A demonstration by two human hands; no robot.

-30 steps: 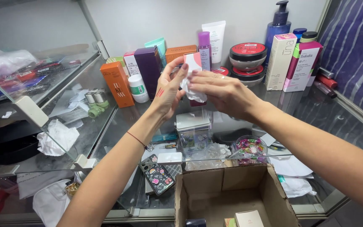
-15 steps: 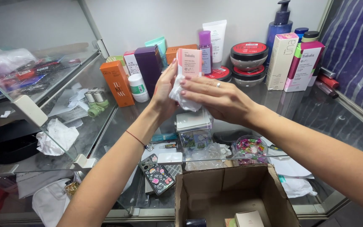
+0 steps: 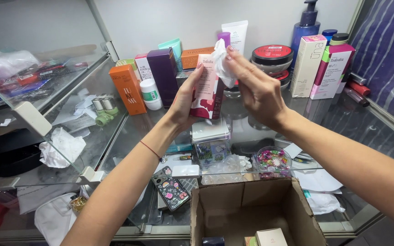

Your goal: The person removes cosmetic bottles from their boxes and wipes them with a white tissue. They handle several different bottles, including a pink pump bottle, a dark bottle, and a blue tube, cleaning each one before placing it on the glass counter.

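Above a cluttered glass surface (image 3: 343,132) by a white wall, the left hand (image 3: 189,101) grips a pink-and-maroon carton (image 3: 207,89); right hand (image 3: 255,86) fingers pinch a white tissue (image 3: 221,64) against its top. An orange box (image 3: 127,89) stands left.

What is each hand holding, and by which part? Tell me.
The left hand grips the pink and maroon box by its lower left side. The right hand pinches the white tissue at its right edge, against the box's top.

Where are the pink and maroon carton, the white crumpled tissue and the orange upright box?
pink and maroon carton (image 3: 207,98), head view, front face.
white crumpled tissue (image 3: 221,61), head view, middle of the wad.
orange upright box (image 3: 127,89), head view, front face.
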